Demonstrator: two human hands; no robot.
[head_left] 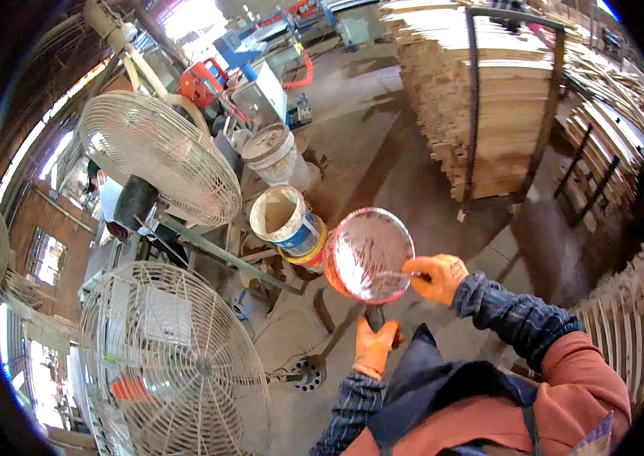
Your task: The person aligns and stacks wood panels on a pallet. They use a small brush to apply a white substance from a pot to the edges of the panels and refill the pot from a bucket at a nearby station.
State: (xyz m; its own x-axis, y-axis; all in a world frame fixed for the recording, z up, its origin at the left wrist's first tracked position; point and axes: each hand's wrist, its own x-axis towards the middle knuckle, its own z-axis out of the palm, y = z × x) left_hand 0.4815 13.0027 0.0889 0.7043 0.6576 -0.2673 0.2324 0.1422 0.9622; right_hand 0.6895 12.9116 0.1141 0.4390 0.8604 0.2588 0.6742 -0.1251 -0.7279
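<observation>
A red bucket (pixel 330 262) with a pale pinkish paste (pixel 371 247) inside is in front of me, its inner wall smeared. My right hand (pixel 436 278), in an orange glove, is closed at the bucket's right rim. From its fingers a thin stirring stick (pixel 390 274), coated in paste, reaches into the bucket. Below the near rim, my left hand (pixel 375 347), also in an orange glove, is wrapped round a short dark handle (pixel 374 315). Whether that handle joins the bucket or belongs to a separate tool cannot be seen.
Left of the bucket stand an open white-and-blue pail (pixel 279 215) and a lidded, stained pail (pixel 270 152). Two large caged fans (pixel 174 365) fill the left side. Stacked wooden boards (pixel 482 114) rise at the far right, more wood strips (pixel 630 311) nearer. Another person (pixel 109 199) is behind the fans.
</observation>
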